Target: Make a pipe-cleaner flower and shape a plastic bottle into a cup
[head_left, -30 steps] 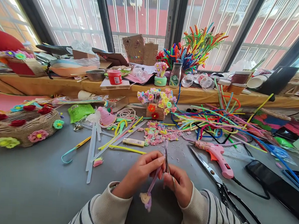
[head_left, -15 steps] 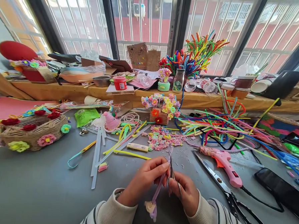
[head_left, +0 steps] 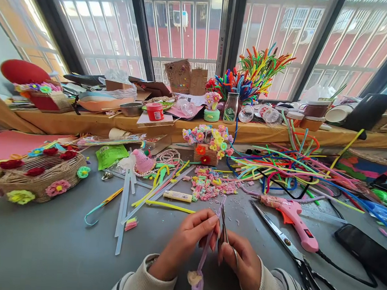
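Note:
My left hand (head_left: 185, 242) pinches a lilac pipe cleaner (head_left: 203, 256) that ends below in a small cream and purple flower (head_left: 195, 280). My right hand (head_left: 244, 262) is closed on a small pair of metal pliers (head_left: 224, 226), whose tips stand upright against the pipe cleaner's upper part. Both hands hover low over the grey table (head_left: 45, 241) near its front edge. Striped sleeves cover both wrists.
A pink glue gun (head_left: 293, 215), long scissors (head_left: 282, 240) and a black phone (head_left: 365, 251) lie to the right. Loose coloured pipe cleaners (head_left: 286, 165) pile behind them. Glue sticks (head_left: 123, 208), a flowered woven basket (head_left: 39, 173) and small flower pieces (head_left: 211, 185) lie left and centre.
The view has tilted up slightly, so everything sits lower in the picture. My hands keep the same hold on the pipe cleaner and pliers.

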`<state>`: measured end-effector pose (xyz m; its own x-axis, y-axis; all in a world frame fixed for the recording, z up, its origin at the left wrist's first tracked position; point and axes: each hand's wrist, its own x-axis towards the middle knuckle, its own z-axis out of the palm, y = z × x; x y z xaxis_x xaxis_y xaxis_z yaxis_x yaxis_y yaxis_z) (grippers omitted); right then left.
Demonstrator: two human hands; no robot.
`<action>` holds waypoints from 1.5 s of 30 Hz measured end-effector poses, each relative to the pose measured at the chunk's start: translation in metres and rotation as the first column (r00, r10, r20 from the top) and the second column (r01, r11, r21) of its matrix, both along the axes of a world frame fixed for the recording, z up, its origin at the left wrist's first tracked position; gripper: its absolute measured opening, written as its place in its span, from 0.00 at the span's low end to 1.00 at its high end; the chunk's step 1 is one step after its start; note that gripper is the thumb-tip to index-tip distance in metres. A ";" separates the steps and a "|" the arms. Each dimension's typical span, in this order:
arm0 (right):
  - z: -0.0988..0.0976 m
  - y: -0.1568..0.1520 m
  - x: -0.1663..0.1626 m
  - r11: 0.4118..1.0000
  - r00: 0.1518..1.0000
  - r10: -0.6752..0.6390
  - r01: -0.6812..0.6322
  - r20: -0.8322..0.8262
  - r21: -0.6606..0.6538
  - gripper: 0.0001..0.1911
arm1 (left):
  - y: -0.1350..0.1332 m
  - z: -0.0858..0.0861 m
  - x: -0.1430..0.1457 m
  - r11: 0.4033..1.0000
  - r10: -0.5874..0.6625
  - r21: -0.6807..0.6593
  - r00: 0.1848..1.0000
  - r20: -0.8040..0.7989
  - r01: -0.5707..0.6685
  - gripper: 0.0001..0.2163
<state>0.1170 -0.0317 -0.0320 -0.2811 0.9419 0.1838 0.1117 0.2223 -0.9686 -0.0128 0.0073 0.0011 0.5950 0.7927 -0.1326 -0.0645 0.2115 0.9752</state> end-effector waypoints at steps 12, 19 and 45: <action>0.000 0.001 0.000 0.998 0.995 -0.063 0.064 0.079 -0.008 0.23 | -0.004 0.008 0.003 1.000 0.018 0.020 0.998 -0.062 -0.017 0.11; -0.006 0.002 0.001 0.978 0.970 -0.207 0.205 0.128 0.029 0.21 | -0.003 0.008 0.002 1.000 -0.004 0.016 0.998 -0.067 0.005 0.11; -0.005 0.002 0.000 0.980 0.971 -0.199 0.197 0.133 0.026 0.20 | -0.001 0.006 0.002 0.996 0.036 0.082 0.998 -0.051 -0.032 0.09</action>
